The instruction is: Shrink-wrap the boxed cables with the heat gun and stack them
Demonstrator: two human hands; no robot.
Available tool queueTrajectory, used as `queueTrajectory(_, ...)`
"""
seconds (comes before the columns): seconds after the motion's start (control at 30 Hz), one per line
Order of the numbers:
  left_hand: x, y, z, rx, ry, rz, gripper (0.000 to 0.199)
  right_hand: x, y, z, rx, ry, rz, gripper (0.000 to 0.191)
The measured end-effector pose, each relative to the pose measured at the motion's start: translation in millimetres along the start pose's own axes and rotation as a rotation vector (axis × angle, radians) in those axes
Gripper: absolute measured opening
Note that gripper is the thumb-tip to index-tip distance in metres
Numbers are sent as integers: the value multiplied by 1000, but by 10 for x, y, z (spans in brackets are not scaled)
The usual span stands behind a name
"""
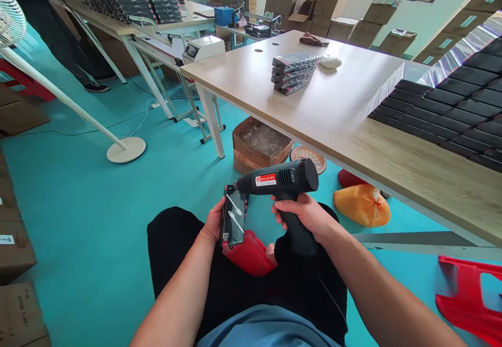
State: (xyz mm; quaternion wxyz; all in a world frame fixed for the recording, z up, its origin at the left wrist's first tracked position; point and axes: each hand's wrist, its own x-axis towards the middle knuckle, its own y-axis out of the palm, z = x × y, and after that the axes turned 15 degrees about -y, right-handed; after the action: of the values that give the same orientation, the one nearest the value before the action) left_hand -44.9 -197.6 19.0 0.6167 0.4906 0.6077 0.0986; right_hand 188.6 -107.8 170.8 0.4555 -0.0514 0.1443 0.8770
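Note:
My right hand [300, 214] is closed around the handle of a black heat gun [280, 178] with a red and white label on its barrel. Its nozzle points left, at the upper edge of a slim black box [234, 216] printed with white cable pictures. My left hand [215, 220] grips that box by its sides and holds it upright above my lap. Some of the left fingers are hidden behind the box. Below the box, a red slipper [253, 255] shows at a foot.
On the wooden table [337, 101] stand a short stack of wrapped black boxes [292, 72] and a large block of them [451, 101] at right. Under it sit a carton of clear plastic [261, 146] and an orange bag [361, 205]. A white fan stand [125, 149] is at left, a red stool [466, 297] at right.

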Motion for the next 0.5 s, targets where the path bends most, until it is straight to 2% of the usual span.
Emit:
queueTrajectory(0.1, 6, 6, -7, -5, 18, -16, 55, 0, 22, -51, 38, 46, 8, 28)
queueTrajectory(0.27, 35, -6, -7, 15, 7, -37, 52, -2, 76, -90, -28, -3, -103, 23)
queueTrajectory(0.4, 35, 5, -8, 40, 38, -57, 50, -5, 116, -77, -22, -9, 9, 22)
queueTrajectory(0.5, 20, 12, -8, 47, 57, -63, 49, 43, 74, -96, -69, -15, -54, 22)
